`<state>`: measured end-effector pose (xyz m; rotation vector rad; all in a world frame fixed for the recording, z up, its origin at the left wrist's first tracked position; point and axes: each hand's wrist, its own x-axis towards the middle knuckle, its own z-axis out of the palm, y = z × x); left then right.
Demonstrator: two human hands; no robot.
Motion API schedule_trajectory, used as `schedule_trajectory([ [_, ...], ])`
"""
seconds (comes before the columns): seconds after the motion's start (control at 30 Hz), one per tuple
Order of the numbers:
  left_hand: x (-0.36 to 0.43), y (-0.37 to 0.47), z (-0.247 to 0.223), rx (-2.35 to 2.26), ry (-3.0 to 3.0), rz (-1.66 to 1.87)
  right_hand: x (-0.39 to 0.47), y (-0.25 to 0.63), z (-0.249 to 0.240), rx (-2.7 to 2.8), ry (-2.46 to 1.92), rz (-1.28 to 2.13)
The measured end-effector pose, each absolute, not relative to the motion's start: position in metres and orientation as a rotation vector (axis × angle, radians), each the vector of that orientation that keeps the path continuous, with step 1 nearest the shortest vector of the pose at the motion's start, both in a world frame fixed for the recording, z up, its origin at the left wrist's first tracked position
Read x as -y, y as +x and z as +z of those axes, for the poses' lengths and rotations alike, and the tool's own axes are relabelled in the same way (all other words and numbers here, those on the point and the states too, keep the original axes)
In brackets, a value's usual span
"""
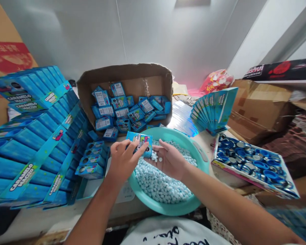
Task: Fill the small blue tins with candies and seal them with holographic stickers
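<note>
Over a round teal basin point(203, 170) full of pale blue candies point(165, 187), my left hand point(123, 158) grips a small blue box point(146, 139), its fingers spread across the printed face. My right hand point(170, 160) is palm up beside the box, its fingers reaching under the box's lower edge. A few pale candies point(156, 157) rest on the right palm and fingers. Whether the box's end is open cannot be made out.
Behind the basin, a cardboard box point(135, 73) holds several small blue boxes. Stacked blue display cartons point(35, 146) stand left. Right are fanned blue cards point(216, 109), a tray of blue and silver lids point(252, 163) and brown cartons point(257, 105).
</note>
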<state>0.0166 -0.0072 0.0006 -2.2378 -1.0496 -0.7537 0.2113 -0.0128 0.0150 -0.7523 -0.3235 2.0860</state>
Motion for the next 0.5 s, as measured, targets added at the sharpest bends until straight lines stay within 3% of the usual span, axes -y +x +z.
schedule_trajectory([
  [0.17, 0.016, 0.013, 0.001, 1.358, -2.282, -0.859, 0.013, 0.216, 0.009, 0.687, -0.972, 1.917],
  [0.37, 0.041, -0.015, 0.001, 1.771, -2.22, -1.215, 0.022, 0.225, -0.004, 2.165, -1.522, 0.975],
  [0.5, 0.06, -0.041, -0.01, 2.236, -1.983, -1.347, 0.025, 0.228, -0.008, 2.498, -1.619, 0.821],
])
